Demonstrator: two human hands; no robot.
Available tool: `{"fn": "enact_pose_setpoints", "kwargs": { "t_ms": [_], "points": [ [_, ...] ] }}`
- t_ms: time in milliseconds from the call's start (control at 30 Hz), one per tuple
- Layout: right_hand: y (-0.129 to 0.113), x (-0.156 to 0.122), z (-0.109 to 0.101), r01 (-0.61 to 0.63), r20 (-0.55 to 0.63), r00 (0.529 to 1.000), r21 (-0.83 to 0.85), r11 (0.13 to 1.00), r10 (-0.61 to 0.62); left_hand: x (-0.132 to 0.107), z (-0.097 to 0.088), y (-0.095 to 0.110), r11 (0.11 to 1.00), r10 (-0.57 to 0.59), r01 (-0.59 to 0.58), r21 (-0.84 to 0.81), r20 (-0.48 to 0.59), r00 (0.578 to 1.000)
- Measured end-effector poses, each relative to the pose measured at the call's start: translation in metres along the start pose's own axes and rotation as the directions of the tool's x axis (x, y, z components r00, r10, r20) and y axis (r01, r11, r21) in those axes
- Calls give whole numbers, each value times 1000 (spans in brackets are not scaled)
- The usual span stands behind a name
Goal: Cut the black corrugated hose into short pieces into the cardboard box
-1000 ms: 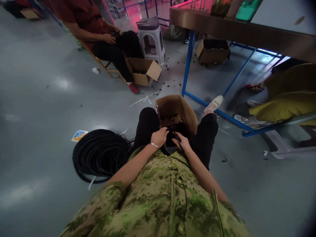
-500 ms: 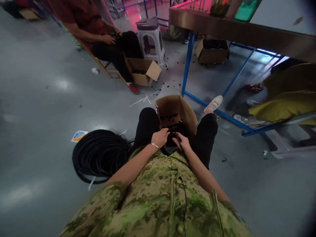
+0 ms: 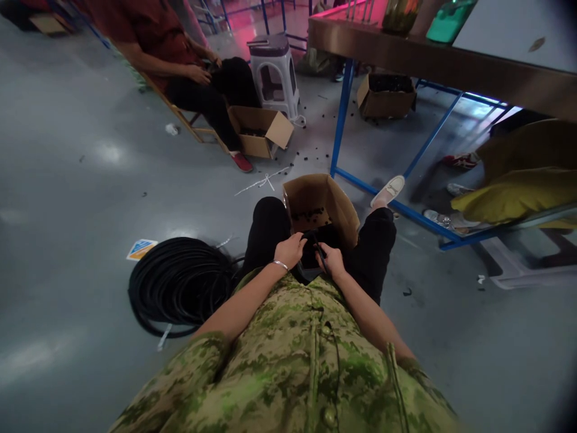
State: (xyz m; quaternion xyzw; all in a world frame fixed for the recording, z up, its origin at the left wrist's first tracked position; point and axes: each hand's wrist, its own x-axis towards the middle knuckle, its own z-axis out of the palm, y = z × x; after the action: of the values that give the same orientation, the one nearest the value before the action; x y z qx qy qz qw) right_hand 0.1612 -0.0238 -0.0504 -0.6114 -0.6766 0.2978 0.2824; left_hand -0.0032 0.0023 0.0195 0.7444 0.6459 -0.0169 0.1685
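Between my knees stands an open cardboard box (image 3: 311,187) with small black pieces (image 3: 311,215) inside. Over its near edge, my left hand (image 3: 290,250) is closed on a black hose (image 3: 308,234), gripped near the fingertips. Close beside it on the right, my right hand (image 3: 332,261) is closed around a slim black thing (image 3: 321,257); its kind is hard to make out against the dark box. A large coil of black hose (image 3: 174,282) lies on the floor left of my leg, and a strand runs from it towards my lap.
A blue-legged table (image 3: 340,120) stands ahead to the right. A seated person (image 3: 157,48) works beside another open box (image 3: 256,141) and a plastic stool (image 3: 274,75). Another person's feet (image 3: 444,219) are at right. Another box (image 3: 385,99) sits under the table; small black pieces lie scattered on the floor.
My right hand has shifted slightly left, and the slim black thing in it has changed its angle. My left hand keeps its grip near the same spot.
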Motion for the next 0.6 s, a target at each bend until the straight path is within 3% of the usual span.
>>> {"fn": "enact_pose_setpoints", "kwargs": {
  "t_ms": [233, 367, 600],
  "points": [
    [-4, -2, -3, -11, 2, 1000, -20, 1000, 11, 0, 0, -1, 1000, 13, -13, -4, -4, 1000],
    [-6, -6, -7, -67, -3, 998, -12, 998, 67, 0, -1, -4, 995, 95, -94, 36, -14, 995],
    [-1, -13, -9, -87, 5, 996, 160, 983, 87, 0, -5, -6, 968, 233, -236, 81, 48, 971]
  ]
}}
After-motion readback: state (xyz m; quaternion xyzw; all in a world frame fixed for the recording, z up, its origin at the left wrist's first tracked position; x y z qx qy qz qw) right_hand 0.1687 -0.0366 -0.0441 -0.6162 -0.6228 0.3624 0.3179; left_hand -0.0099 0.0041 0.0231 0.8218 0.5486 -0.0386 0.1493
